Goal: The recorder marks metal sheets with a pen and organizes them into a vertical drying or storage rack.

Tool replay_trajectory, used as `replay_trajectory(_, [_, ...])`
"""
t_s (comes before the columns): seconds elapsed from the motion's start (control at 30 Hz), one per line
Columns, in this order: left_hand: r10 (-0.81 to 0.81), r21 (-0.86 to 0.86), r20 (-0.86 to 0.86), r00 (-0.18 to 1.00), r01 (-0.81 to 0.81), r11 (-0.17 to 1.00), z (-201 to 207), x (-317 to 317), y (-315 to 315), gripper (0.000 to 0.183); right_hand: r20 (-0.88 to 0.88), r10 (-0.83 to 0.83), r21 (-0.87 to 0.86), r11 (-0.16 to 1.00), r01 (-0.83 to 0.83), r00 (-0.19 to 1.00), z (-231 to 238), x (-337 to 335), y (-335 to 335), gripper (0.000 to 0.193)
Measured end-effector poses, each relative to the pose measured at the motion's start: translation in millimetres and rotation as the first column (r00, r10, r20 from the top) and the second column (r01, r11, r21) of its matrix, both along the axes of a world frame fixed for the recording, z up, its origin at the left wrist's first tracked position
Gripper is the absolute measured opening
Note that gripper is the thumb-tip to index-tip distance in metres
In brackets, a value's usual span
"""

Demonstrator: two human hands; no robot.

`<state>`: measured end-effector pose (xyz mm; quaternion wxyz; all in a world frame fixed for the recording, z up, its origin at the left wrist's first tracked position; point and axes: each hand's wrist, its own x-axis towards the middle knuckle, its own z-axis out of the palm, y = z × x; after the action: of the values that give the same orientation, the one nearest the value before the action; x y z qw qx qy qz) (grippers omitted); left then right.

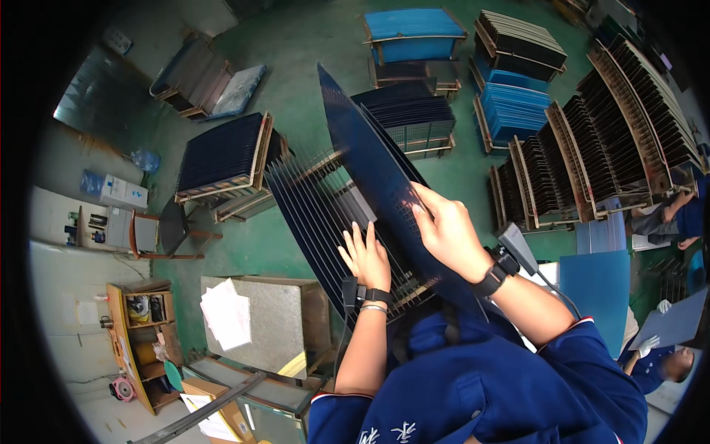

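The right hand (452,235) pinches the edge of a tall dark panel (362,148), which stands tilted over the right side of a rack (410,297). The left hand (368,265) is flat with its fingers spread, and it grips nothing. It is over the rack, near a row of thin dark sheets (299,222) (I can't tell if it touches them).

A gray table (277,314) with white papers (228,314) is close by on the left. Behind it are a chair (175,228) and a wooden shelf (140,344). Blue stacks (414,27) and a long full rack (577,148) fill the far side and the right.

The tall panel hides part of the rack, and its bottom edge is hard to see. At the lower right, a co-worker (654,376) holding a gray sheet (671,322) is partly cut off.
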<state>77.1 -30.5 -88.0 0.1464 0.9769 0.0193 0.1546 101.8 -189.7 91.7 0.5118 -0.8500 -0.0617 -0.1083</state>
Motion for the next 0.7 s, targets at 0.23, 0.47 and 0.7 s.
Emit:
replay_trajectory(0.23, [-0.003,0.000,-0.016,1.000,0.003,1.000,-1.2,1.9,-0.7,0.049,-0.078,-0.003,-0.143,0.990,-0.009,0.997,-36.5,45.3,29.9,0.034])
replay_trajectory(0.47, [-0.022,-0.102,-0.039,0.999,0.017,0.995,1.5,-1.0,-0.2,0.045,-0.071,0.085,-0.435,0.894,-0.107,0.994,-125.2,20.1,52.5,0.045])
replay_trajectory(0.7, [-0.042,-0.217,-0.041,0.998,0.032,0.976,7.3,-3.3,0.8,0.043,-0.107,0.205,-0.638,0.736,-0.225,0.973,-157.7,-7.1,43.5,0.050])
